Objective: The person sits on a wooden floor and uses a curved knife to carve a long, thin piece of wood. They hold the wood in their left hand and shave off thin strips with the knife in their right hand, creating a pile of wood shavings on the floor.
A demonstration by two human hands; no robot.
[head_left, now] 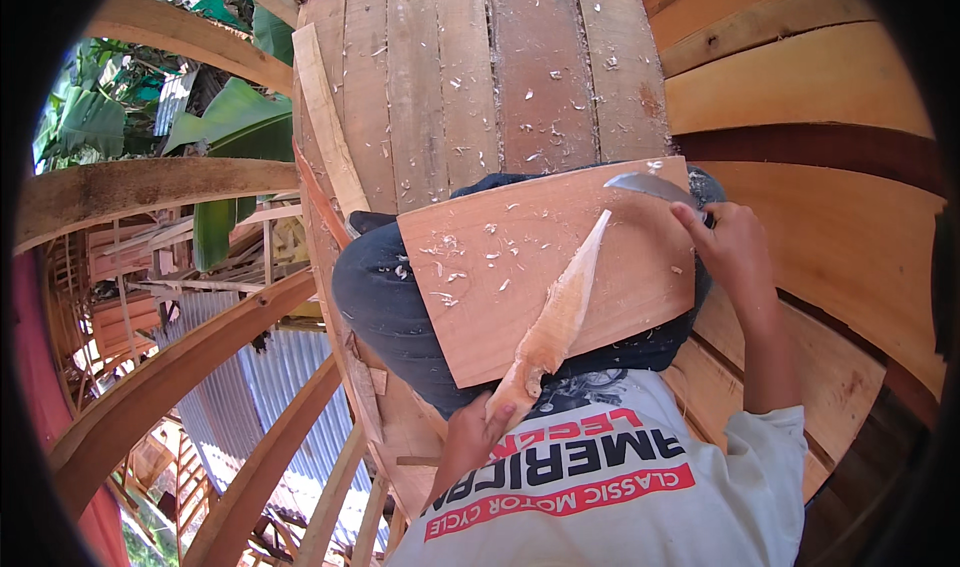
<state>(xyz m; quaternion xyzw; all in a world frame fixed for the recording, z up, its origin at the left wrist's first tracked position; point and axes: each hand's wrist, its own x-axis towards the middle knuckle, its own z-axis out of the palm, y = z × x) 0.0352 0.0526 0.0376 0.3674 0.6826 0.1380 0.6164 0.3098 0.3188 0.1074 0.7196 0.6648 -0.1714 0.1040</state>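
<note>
My left hand [478, 432] is closed around the thick near end of a pale carved piece of wood [556, 322]. The piece slants away over a flat wooden board [470, 317] on my lap and narrows to a sharp point; a dark notch shows near my grip. In my right hand [735, 247], at the board's right side, is a knife with a curved blade [645, 184]. Its blade points left over the board's far right corner, apart from the carved wood. The fingers hide most of the handle. Small shavings [448, 244] lie scattered on the board.
Plank flooring [415, 87] strewn with shavings stretches ahead of my crossed legs [380, 297]. A loose wood strip [328, 122] lies along its left edge, beside slatted railings [165, 392]. Wide boards [800, 82] form a wall on the right. Corrugated roofing [285, 387] shows below left.
</note>
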